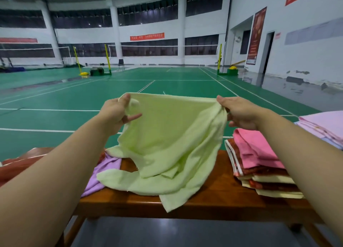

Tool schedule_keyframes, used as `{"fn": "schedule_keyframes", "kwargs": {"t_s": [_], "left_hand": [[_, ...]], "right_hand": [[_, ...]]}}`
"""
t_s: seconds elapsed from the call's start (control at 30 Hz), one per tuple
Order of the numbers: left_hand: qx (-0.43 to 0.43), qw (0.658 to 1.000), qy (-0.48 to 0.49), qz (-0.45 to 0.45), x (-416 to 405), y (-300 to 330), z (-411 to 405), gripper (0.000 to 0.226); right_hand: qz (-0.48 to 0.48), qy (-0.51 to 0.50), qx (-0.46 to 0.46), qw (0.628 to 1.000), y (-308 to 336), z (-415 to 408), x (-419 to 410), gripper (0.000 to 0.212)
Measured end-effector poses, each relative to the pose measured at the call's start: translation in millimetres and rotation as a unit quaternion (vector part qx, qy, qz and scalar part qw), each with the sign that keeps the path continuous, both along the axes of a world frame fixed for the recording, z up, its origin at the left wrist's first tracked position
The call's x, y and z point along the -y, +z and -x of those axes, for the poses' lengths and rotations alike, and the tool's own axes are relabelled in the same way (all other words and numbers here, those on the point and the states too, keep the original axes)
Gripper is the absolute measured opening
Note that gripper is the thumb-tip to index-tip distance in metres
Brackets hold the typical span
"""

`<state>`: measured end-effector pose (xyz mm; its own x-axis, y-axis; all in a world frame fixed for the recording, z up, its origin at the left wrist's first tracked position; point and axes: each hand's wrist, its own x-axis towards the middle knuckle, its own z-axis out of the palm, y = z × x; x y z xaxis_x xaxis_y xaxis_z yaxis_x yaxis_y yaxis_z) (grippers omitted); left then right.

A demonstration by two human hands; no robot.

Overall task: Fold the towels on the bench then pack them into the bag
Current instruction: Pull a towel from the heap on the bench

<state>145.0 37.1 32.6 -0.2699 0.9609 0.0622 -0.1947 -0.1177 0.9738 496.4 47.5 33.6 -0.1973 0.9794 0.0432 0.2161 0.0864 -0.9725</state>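
Above the bench [213,198]: green towel [167,144] held up, top edge stretched left-right between both hands

Left hand [118,113] pinches the left corner, right hand [239,113] grips the right corner; towel's lower part crumpled on the wood, over a purple towel [104,172] mostly hidden by the left forearm. Folded stack [259,165] on the right, pink on top, partly behind the right arm. Pale pink fabric [324,126] cut off at frame edge, can't tell whether it's the bag
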Motion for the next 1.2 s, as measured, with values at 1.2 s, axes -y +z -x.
{"fn": "schedule_keyframes", "kwargs": {"t_s": [1.2], "left_hand": [[-0.142,0.944,0.298,0.026,-20.4,-32.1,89.0,0.046]], "right_hand": [[-0.056,-0.236,0.260,0.934,5.0,-13.4,-41.9,0.045]]}}
